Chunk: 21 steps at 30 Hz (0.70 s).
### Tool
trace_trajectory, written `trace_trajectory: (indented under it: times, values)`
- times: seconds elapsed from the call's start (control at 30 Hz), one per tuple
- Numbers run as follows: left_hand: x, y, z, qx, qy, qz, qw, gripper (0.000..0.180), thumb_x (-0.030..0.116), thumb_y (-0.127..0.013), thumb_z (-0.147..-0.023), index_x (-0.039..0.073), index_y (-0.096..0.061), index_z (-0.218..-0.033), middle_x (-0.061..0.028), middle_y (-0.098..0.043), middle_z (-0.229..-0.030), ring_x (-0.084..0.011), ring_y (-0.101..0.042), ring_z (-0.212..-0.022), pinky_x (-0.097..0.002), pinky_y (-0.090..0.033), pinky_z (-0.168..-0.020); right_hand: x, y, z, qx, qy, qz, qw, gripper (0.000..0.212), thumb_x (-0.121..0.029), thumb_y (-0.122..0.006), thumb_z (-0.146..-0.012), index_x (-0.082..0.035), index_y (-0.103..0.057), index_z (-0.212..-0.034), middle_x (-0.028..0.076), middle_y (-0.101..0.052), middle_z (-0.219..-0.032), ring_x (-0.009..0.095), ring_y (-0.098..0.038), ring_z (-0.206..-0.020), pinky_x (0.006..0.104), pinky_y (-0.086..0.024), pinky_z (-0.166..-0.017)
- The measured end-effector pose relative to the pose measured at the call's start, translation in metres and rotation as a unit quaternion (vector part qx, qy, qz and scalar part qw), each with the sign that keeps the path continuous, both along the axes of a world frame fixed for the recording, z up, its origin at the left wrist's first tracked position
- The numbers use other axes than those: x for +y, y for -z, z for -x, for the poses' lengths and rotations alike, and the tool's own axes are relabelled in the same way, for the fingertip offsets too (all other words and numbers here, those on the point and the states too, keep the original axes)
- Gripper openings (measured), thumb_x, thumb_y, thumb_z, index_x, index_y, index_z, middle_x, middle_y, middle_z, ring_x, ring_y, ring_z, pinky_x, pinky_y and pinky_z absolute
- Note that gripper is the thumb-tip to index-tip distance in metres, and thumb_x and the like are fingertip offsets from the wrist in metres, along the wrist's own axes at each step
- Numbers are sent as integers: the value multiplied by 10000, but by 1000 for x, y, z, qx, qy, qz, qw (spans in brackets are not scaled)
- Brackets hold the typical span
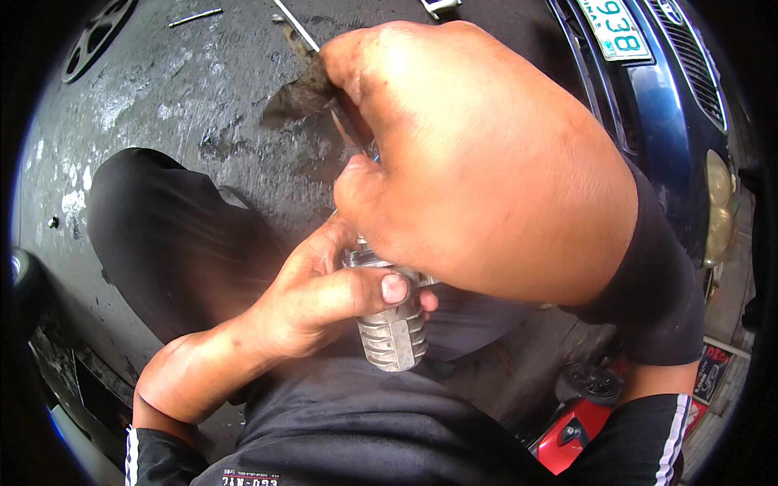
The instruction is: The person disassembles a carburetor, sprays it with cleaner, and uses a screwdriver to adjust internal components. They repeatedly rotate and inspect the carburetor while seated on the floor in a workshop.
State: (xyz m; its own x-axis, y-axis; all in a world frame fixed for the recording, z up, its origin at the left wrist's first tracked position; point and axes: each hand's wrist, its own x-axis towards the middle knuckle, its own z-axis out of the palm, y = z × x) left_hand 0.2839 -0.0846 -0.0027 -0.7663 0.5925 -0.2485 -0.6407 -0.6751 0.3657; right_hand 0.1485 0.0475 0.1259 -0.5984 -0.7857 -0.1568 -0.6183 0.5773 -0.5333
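Observation:
My left hand [324, 292] is wrapped round a silver-grey metal housing [393, 340] with ribbed sides and a rounded lower end. Its thumb presses across the front of the housing, and a fingertip shows on the far side. My right hand [405, 154] is large and close to the view, curled just above the housing's upper end. The back of that hand hides most of what its fingers grip; only a narrow brownish edge and a bit of blue show beside them. A dark, stained piece like a rag [298, 99] appears just left of the right hand.
A thin metal rod [297, 24] and a shorter bar [194, 17] lie on the stained grey floor [219, 65]. A wheel [97, 39] is at far left. The front of a dark blue car [668, 105] stands at right, with a red object [563, 441] with a black wheel at lower right.

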Motion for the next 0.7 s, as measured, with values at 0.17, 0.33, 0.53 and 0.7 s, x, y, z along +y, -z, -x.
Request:
trace_trajectory:
  times: [0.17,0.33,0.53,0.7]
  values:
    - [3,3,0,14,-33,-8,999,720,126,-763,-992,-36,-443,-1616,-161,-710,-1343,-254,-752,-1189,-468,-612,-1070,4,-2,3,3,1,3,1000,166,-34,-721,-849,55,-682,-983,231,-692,-791,364,-726,-663,412,-580,-625]
    - [3,6,0,16,-13,-9,1000,795,126,-764,-984,-10,-372,-1663,-171,-697,-1359,-265,-752,-1186,-471,-609,-1073,1,-1,3,53,-5,4,999,169,-39,-713,-851,62,-688,-985,240,-697,-798,374,-730,-674,423,-584,-633]
    - [4,8,5,17,-11,-45,999,847,128,-766,-983,21,-327,-1700,-168,-692,-1360,-263,-753,-1188,-462,-611,-1073,1,-8,7,-11,26,-20,999,180,-43,-709,-859,63,-702,-1005,231,-708,-805,333,-744,-689,421,-591,-654]
    - [3,3,3,0,3,13,1000,919,74,-783,-973,31,-270,-1735,-150,-688,-1351,-253,-750,-1199,-443,-610,-1072,-2,1,10,-13,6,-13,1000,210,-32,-741,-867,44,-710,-1059,202,-720,-824,287,-756,-706,391,-590,-654]
